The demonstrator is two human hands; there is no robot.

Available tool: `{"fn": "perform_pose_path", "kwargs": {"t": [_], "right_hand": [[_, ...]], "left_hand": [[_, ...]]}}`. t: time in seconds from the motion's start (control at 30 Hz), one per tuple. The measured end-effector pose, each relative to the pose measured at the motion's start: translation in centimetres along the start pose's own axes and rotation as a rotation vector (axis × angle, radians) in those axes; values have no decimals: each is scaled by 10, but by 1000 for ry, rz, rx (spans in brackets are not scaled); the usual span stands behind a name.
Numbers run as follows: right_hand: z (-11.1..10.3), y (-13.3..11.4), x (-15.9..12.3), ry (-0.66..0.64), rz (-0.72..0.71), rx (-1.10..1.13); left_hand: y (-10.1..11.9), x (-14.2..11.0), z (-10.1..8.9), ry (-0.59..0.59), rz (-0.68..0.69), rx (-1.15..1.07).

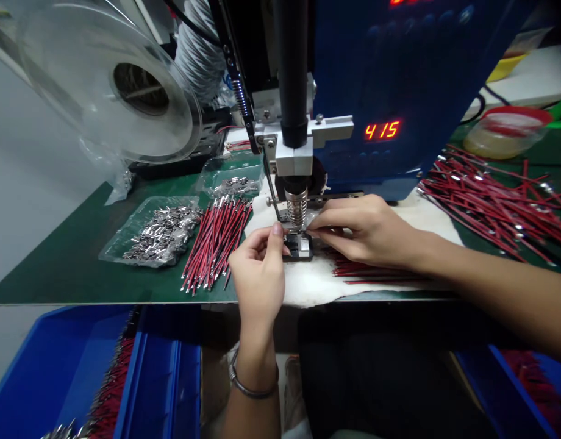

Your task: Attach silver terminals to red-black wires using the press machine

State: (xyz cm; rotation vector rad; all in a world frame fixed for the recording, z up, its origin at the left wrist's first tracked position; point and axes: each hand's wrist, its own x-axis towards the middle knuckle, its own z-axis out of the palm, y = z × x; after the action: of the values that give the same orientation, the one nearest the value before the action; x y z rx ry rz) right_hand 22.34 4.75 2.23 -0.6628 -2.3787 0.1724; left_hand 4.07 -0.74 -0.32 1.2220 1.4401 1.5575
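My left hand (pixel 258 268) is curled, its thumb and fingertips pinched at the left side of a small black fixture (pixel 299 247) under the machine's metal tip (pixel 297 207). My right hand (pixel 363 228) comes in from the right, fingers pinched on a small part at the fixture's top right; what it holds is too small to name. A few red and black wires (pixel 367 271) lie under my right wrist.
A bundle of red and black wires (pixel 216 241) and a clear bag of metal terminals (pixel 159 235) lie left on the green mat. More finished wires (pixel 495 204) pile at right. The blue machine (pixel 399 91) shows 415. Blue bins (pixel 79 372) sit below the table edge.
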Motion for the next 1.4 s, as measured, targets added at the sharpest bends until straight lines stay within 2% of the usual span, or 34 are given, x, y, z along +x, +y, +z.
{"fn": "perform_pose_path", "kwargs": {"t": [0.83, 0.9, 1.0, 1.1, 1.13, 1.17, 1.27, 1.33, 1.4], "right_hand": [[0, -2, 1, 23, -15, -16], [1, -1, 0, 36, -31, -15], [-1, -3, 0, 87, -68, -10], [-9, -18, -1, 189, -107, 12], [-12, -26, -1, 224, -123, 16], [-15, -36, -1, 244, -145, 16], [-15, -65, -2, 280, -122, 62], [-8, -80, -2, 323, -73, 166], [0, -91, -5, 352, -41, 233]], "left_hand": [[1, -1, 2, 12, 15, 18], [0, 0, 3, 49, 46, -3], [1, -4, 5, 197, 86, -145], [8, -24, 5, 312, 120, -206], [11, -34, 4, 300, 131, -163], [14, -45, 3, 238, 132, -90], [23, -76, 1, -55, 70, 61], [27, -89, 1, -104, 37, 76], [29, -94, 1, -66, -21, 56]]}}
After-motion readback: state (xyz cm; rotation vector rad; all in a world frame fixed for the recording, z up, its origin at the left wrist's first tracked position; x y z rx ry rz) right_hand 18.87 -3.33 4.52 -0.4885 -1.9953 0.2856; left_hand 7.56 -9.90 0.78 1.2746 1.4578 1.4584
